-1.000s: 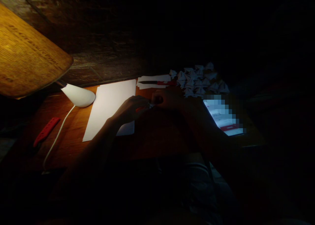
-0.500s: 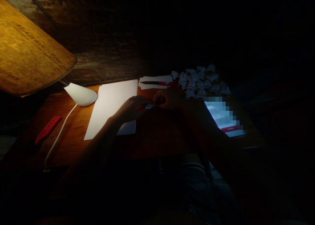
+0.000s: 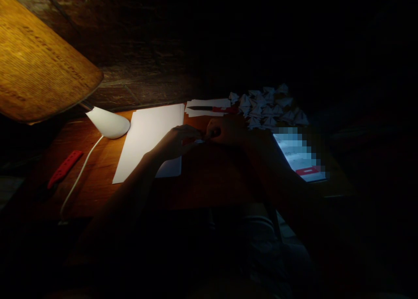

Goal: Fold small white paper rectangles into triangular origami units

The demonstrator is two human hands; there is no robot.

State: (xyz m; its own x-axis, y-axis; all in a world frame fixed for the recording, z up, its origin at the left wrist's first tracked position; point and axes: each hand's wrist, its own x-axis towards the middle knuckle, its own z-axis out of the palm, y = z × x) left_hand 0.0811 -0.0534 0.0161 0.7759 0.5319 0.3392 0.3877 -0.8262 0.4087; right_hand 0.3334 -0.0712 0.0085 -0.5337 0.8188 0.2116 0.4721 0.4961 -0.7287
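Note:
The scene is very dark, lit only by a lamp at the left. My left hand (image 3: 176, 141) and my right hand (image 3: 225, 131) meet over the wooden table (image 3: 98, 181), fingers pinched together on a small piece of white paper (image 3: 200, 140) between them. Just behind my left hand lies a stack of white sheets (image 3: 146, 137). A heap of several small folded paper pieces (image 3: 267, 105) sits behind my right hand.
A white lamp base (image 3: 109, 122) with a cable (image 3: 78, 179) stands at the left under a wooden lampshade (image 3: 39, 68). A red strap (image 3: 63, 168) lies near the left edge. A red-handled knife (image 3: 212, 109) rests on cut paper strips. A lit phone (image 3: 300, 157) lies at the right.
My hands stayed together on the small paper, with the fingers shifting slightly. The view drifted a little; nothing else moved.

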